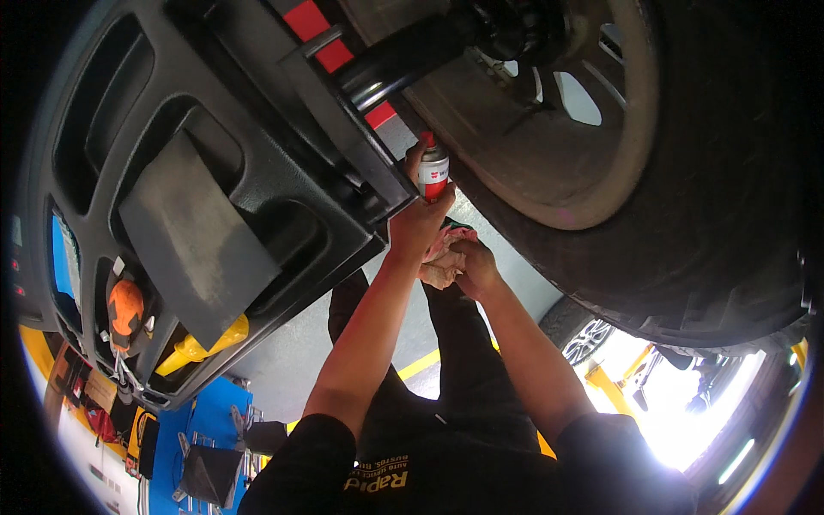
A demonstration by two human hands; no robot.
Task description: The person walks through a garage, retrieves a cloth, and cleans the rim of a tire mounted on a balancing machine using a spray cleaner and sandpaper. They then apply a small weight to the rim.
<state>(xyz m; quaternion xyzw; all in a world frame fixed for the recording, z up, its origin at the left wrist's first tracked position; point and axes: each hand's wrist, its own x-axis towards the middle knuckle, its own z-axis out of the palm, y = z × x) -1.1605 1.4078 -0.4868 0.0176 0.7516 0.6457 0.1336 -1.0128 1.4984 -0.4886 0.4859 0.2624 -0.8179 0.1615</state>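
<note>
My left hand (419, 221) is closed round an aerosol spray can (434, 174) with a red top and a white and red label. The can stands roughly upright between the black plastic machine top and the big tyre. Just below it, my right hand (477, 268) grips a crumpled cloth rag (443, 263), pale brown with pinkish-red and dark patches. Its fingers are bunched into the folds, partly hidden. The rag sits close under my left wrist. Part of my left fingers disappears behind the can.
A large wheel with a black tyre (721, 223) hangs on a shaft (390, 73) at the right. The black machine top (296, 172) at the left bears a grey sheet (199, 232), a yellow tool (206, 345) and an orange-and-black tool (125, 311). A blue cabinet (172, 446) stands lower left.
</note>
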